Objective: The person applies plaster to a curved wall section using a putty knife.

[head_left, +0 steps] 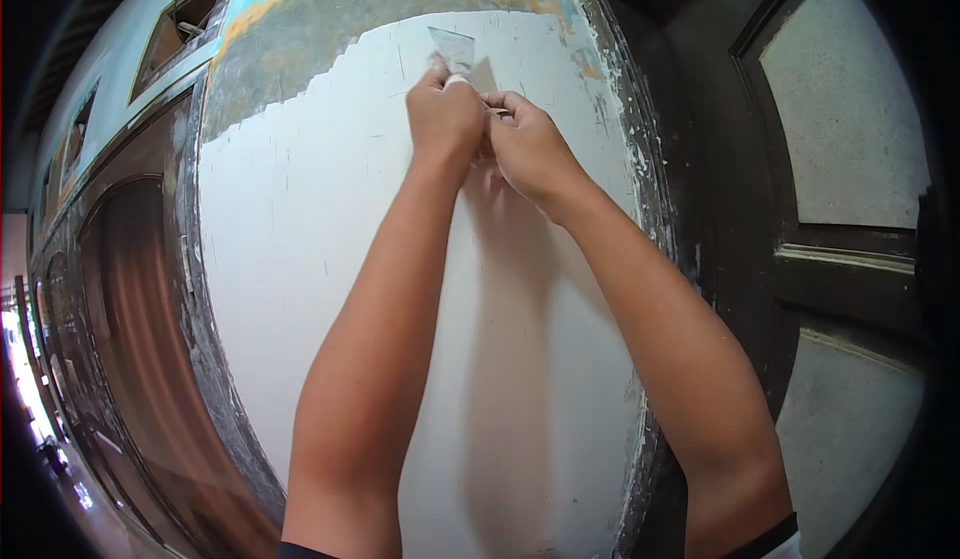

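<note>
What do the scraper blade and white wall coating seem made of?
Scraper blade: probably metal, dull, whitish; it looks thin and straight-edged. White coating: likely plaster or filler, smooth, matt, judging by its ragged upper edge.

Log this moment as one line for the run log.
left hand: holding putty knife, blade up | right hand: beside left, grip unclear | wall: mostly white, grey patch above

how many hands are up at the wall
2: the left hand holds a scraper, blade upward; the right hand is close beside it, on the right. No other hands show.
</note>
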The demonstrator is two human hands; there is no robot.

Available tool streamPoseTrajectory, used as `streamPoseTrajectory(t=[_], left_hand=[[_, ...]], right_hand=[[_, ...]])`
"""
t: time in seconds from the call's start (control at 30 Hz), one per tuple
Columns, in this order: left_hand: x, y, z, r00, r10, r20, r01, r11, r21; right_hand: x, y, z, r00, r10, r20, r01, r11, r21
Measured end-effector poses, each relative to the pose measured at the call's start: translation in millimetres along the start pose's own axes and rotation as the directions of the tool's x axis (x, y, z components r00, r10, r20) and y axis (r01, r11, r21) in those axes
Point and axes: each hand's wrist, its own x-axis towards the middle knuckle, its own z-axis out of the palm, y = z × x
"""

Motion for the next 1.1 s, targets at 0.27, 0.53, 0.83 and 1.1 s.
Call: streamPoseTrajectory(t=[0.27,0.53,0.83,1.1], left_hand=[[-3.2,-23.0,-1.5,0.969,0.237,0.069,-0.246,0.956,0.163],[11.7,-26.6,-87.8,0.889,0.428,0.160,-0.298,0.277,0.913],[6.2,-43.2,-150.5,0.838,0.475,0.269,-0.336,0.059,0.940],[12.4,-54.4,-154.2,0.805,0.523,0.280,-0.346,0.032,0.938]], right_hand=[[18.9,13.0,-36.0,0.988,-0.139,-0.063,0.092,0.872,-0.481],[19.2,2.5,-55.3,0.977,-0.210,0.045,0.155,0.546,-0.824],[39.6,3.0,-41.3,0.959,-0.284,-0.014,0.122,0.455,-0.882],[40.9,-18.4,-32.0,0.971,-0.226,-0.079,0.022,0.412,-0.911]])
